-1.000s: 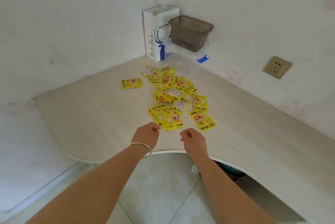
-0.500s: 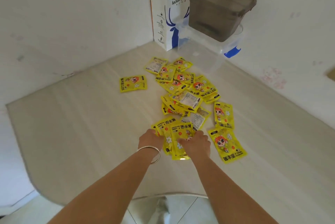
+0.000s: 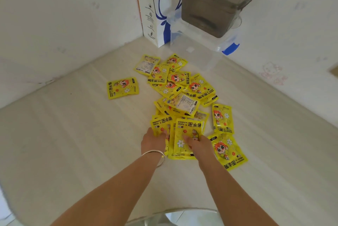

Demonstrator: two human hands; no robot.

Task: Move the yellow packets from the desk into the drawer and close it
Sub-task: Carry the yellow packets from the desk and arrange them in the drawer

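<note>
A pale wood-grain corner worktop fills the view, set against white walls. At its far corner stands a white paper bag printed in blue with "luckin coff", and just beside it a smoky grey plastic tub sits on a clear lidded storage box with a blue latch. Yellow hand-warmer packets lie scattered and overlapping across the middle of the worktop, some face down showing pale printed backs; one lone packet lies apart to the left of the heap. Two bare forearms reach in from the lower edge to the nearest packets. The left hand, a silver bangle on its wrist, rests on the edge of the near stack, fingers curled onto it. The right hand presses down on the top packet of that stack, fingers bent over its face. Whether either hand has truly gripped a packet cannot be told.
</note>
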